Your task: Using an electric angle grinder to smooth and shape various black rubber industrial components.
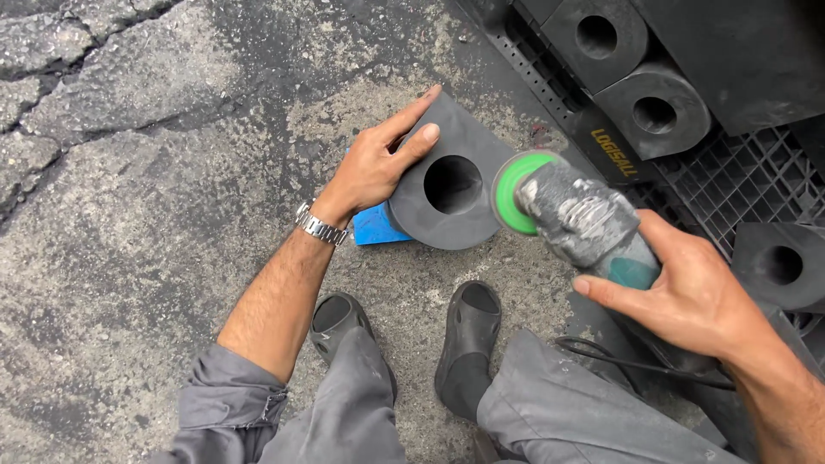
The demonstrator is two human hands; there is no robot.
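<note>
Matt black rubber block (451, 185); rough cracked asphalt (146, 172); dusty grinder (580, 215).

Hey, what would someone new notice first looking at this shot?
Probably the angle grinder with its bright green disc, gripped by the right hand at centre right. Its disc sits at the edge of a dark block with a round hole, which the left hand steadies at centre on a blue support. More holed blocks lie on a black pallet at top right.
</note>
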